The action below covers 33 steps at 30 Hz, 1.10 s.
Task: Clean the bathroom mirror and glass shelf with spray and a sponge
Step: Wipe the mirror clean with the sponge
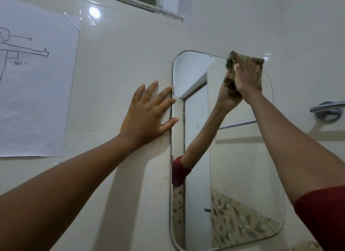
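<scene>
A tall mirror (240,176) with rounded corners hangs on the cream tiled wall. My right hand (247,78) presses a crumpled brown cloth (248,61) against the mirror's top right corner, fingers curled over it. My left hand (149,112) lies flat on the wall tile with fingers spread, its fingertips touching the mirror's left edge. The mirror reflects my right arm and the cloth. No spray bottle or glass shelf is in view.
A white paper sheet (33,82) with a drawn figure is taped to the wall at the left. A chrome towel bar bracket (327,109) sticks out at the right. A window frame (149,0) runs along the top.
</scene>
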Each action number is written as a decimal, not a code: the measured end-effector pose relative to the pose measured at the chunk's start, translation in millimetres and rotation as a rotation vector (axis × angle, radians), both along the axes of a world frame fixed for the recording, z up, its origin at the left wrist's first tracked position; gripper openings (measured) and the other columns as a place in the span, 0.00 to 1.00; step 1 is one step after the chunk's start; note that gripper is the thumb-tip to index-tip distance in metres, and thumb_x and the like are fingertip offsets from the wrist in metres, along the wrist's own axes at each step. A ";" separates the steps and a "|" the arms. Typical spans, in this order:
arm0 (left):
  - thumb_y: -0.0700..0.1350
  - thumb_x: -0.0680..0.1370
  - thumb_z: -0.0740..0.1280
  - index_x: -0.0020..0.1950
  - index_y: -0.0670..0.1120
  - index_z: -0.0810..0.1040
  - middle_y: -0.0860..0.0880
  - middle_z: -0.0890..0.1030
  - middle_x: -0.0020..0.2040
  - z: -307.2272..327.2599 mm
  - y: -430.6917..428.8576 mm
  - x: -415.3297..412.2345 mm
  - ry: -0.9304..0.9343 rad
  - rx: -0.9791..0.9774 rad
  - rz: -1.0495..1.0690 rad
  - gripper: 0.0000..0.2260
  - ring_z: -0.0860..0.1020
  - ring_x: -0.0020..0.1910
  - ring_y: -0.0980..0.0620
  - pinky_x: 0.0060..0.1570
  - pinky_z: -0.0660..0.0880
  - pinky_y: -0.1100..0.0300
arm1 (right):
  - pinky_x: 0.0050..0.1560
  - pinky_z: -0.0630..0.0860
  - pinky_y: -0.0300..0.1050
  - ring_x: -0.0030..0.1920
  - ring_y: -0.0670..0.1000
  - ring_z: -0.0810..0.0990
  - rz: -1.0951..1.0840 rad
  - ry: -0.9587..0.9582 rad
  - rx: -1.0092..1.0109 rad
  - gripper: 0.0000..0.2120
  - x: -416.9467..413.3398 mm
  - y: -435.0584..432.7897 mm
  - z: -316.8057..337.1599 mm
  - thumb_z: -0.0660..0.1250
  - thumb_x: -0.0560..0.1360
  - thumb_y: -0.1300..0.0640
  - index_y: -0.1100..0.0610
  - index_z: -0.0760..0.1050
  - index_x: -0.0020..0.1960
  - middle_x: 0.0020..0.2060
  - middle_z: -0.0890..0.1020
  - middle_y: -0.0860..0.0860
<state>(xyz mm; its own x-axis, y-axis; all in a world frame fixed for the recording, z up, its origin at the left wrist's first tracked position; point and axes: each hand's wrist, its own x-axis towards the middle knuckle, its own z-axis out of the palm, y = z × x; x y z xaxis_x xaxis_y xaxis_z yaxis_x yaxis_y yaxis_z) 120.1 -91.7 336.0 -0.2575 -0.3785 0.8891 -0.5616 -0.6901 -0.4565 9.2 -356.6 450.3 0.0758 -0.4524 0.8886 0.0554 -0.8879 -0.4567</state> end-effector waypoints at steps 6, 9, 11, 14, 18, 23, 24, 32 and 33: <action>0.62 0.76 0.56 0.63 0.49 0.73 0.48 0.70 0.71 0.0 -0.5 0.4 -0.002 -0.001 0.004 0.24 0.63 0.72 0.40 0.70 0.58 0.42 | 0.75 0.41 0.56 0.77 0.55 0.44 -0.081 0.074 -0.315 0.26 39.1 68.4 -5.6 0.46 0.81 0.44 0.49 0.49 0.77 0.77 0.49 0.49; 0.62 0.76 0.56 0.64 0.49 0.72 0.47 0.70 0.71 0.5 -0.3 0.8 -0.005 -0.009 -0.001 0.24 0.63 0.72 0.39 0.70 0.57 0.42 | 0.74 0.38 0.59 0.77 0.55 0.44 -0.069 0.108 -0.572 0.25 52.4 111.2 -43.9 0.45 0.80 0.43 0.45 0.53 0.76 0.77 0.50 0.48; 0.62 0.76 0.57 0.65 0.49 0.71 0.47 0.71 0.70 0.9 0.0 0.6 -0.020 -0.014 0.003 0.24 0.64 0.71 0.40 0.69 0.58 0.43 | 0.73 0.41 0.57 0.77 0.56 0.46 -0.037 0.084 -0.662 0.23 50.8 121.6 -72.4 0.47 0.80 0.46 0.44 0.57 0.74 0.77 0.53 0.49; 0.61 0.76 0.57 0.64 0.49 0.72 0.47 0.72 0.69 0.6 0.0 1.2 -0.034 -0.011 0.002 0.24 0.65 0.71 0.39 0.69 0.59 0.42 | 0.74 0.49 0.56 0.76 0.57 0.51 -0.090 0.056 -0.721 0.24 46.4 100.3 -97.6 0.47 0.79 0.47 0.48 0.60 0.74 0.76 0.58 0.51; 0.61 0.75 0.58 0.63 0.48 0.73 0.48 0.71 0.70 -0.1 -0.4 2.6 -0.037 -0.005 0.004 0.23 0.65 0.71 0.39 0.69 0.59 0.42 | 0.73 0.54 0.55 0.76 0.57 0.53 -0.167 0.018 -0.533 0.25 27.3 30.4 -110.0 0.47 0.78 0.46 0.49 0.58 0.75 0.76 0.58 0.52; 0.61 0.75 0.58 0.62 0.48 0.74 0.48 0.72 0.69 -0.3 -1.1 2.8 -0.049 -0.016 -0.017 0.23 0.65 0.70 0.39 0.69 0.59 0.42 | 0.72 0.59 0.59 0.75 0.58 0.55 -0.153 -0.032 -0.039 0.28 -8.4 -61.6 -139.3 0.49 0.76 0.42 0.47 0.60 0.74 0.76 0.57 0.51; 0.61 0.75 0.58 0.62 0.48 0.74 0.48 0.72 0.69 -0.1 -1.1 2.8 -0.049 -0.017 -0.016 0.23 0.65 0.70 0.39 0.69 0.59 0.42 | 0.71 0.59 0.60 0.75 0.58 0.56 -0.132 -0.039 0.048 0.27 -11.3 -71.6 -149.8 0.50 0.76 0.43 0.48 0.59 0.74 0.76 0.57 0.52; 0.60 0.75 0.58 0.61 0.47 0.73 0.47 0.72 0.69 0.6 -2.0 3.5 -0.064 -0.013 -0.003 0.22 0.66 0.70 0.39 0.67 0.61 0.41 | 0.75 0.47 0.54 0.77 0.57 0.47 -0.136 -0.095 0.225 0.24 13.1 -9.2 -206.9 0.51 0.81 0.50 0.53 0.57 0.75 0.77 0.53 0.54; 0.60 0.75 0.58 0.62 0.47 0.73 0.47 0.72 0.69 0.2 -2.2 3.4 -0.061 -0.013 -0.001 0.22 0.66 0.70 0.39 0.68 0.61 0.41 | 0.76 0.47 0.54 0.77 0.57 0.47 -0.142 -0.098 0.156 0.26 18.6 11.5 -209.8 0.49 0.79 0.47 0.53 0.56 0.75 0.76 0.54 0.55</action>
<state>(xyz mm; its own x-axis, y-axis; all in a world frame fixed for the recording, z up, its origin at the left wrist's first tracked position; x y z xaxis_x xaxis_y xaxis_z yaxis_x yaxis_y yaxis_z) 123.5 -93.9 336.2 -0.3117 -0.3672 0.8763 -0.5336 -0.6954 -0.4812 27.9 -345.1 240.6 -0.0817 -0.5845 0.8072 -0.0143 -0.8092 -0.5874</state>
